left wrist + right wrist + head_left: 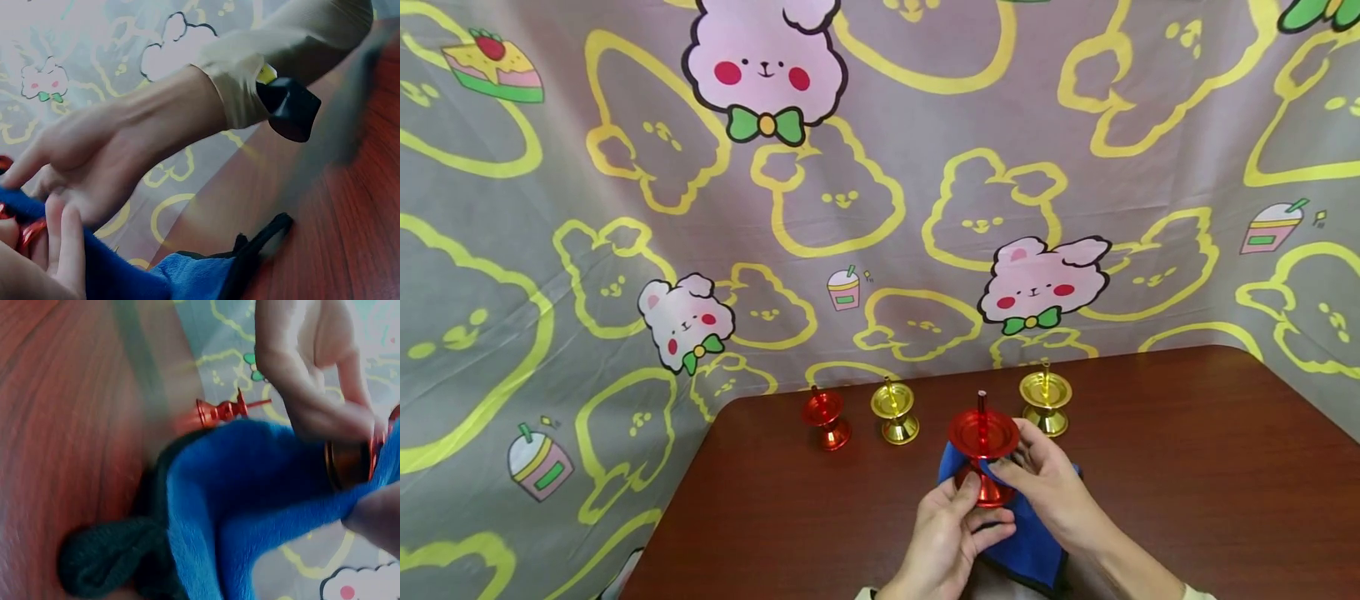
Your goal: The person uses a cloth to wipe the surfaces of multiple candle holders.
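A shiny red candle holder (987,435), with a dished top and an upright spike, is held upright between both hands over the near part of the table. My left hand (942,533) grips its flared base, thumb on the near side and fingers below. My right hand (1060,487) pinches a blue cloth (1028,537) around the stem beneath the dish, thumb in front. The cloth has a dark edging and hangs below the hands. In the right wrist view the cloth (250,506) folds up around the base, and the right thumb (378,519) presses it.
Toward the back of the brown table (790,517) stand a smaller-looking red candle holder (827,419), a gold one (895,410) beside it, and another gold one (1045,402) behind the right hand. A grey cartoon-print curtain (880,192) hangs along the back and sides.
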The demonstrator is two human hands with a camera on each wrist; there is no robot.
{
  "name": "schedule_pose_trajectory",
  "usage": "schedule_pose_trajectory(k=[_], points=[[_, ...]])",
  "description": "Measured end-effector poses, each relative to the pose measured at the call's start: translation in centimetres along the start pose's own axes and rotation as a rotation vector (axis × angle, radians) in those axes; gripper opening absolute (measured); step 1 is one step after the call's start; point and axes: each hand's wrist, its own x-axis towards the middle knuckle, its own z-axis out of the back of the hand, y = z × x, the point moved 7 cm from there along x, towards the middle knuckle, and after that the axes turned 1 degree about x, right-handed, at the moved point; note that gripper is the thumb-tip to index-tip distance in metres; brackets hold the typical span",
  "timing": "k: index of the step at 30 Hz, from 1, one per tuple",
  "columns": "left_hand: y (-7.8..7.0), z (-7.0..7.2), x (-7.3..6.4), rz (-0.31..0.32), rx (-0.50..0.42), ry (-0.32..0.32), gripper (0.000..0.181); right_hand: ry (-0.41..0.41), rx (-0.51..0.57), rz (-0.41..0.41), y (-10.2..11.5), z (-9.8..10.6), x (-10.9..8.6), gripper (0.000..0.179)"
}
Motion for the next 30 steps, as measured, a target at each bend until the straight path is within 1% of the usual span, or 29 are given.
schedule_pose_trajectory(k=[5,8,9,11,13,15,16,17,19,21,26,28,30], points=[[0.5,0.0,0.5,-0.109,0.056,-0.146,0.021,-0.313,-0.214,-0.016,0.3,-0.5,-0.4,0.041],[0.7,0.1,0.7,-0.191,0.103,-0.237,0.017,-0.468,-0.292,-0.042,0.3,-0.8,-0.7,0.045],[0.8,0.1,0.8,-0.220,0.122,-0.263,0.016,-0.508,-0.309,-0.047,0.3,-0.8,-0.7,0.046],[0.9,0.2,0.9,-0.265,0.163,-0.313,0.016,-0.557,-0.308,-0.072,0.1,-0.8,-0.7,0.047],[0.9,0.4,1.0,-0.285,0.195,-0.338,0.018,-0.560,-0.286,-0.119,-0.3,-0.7,-0.5,0.046],[1.0,0.7,1.0,-0.276,0.233,-0.335,0.021,-0.524,-0.236,-0.163,-0.7,-0.5,-0.3,0.043],[1.0,0.8,1.0,-0.260,0.248,-0.329,0.022,-0.495,-0.207,-0.182,-0.9,-0.3,-0.1,0.042],[1.0,1.0,1.0,-0.243,0.261,-0.318,0.023,-0.462,-0.182,-0.198,-1.1,-0.2,0.0,0.040],[1.0,1.2,1.1,-0.203,0.269,-0.276,0.025,-0.392,-0.128,-0.214,-1.4,0.2,0.2,0.037],[0.8,1.5,1.0,-0.142,0.238,-0.217,0.029,-0.313,-0.078,-0.211,-1.5,0.5,0.4,0.036],[0.3,2.1,0.7,0.041,0.056,-0.009,0.040,-0.040,0.044,-0.190,-1.2,1.0,0.5,0.039],[0.1,2.2,0.4,0.091,0.009,0.070,0.039,0.067,0.093,-0.171,-1.0,1.2,0.4,0.039],[0.0,2.1,0.2,0.129,-0.013,0.137,0.037,0.155,0.145,-0.158,-0.8,1.3,0.1,0.038]])
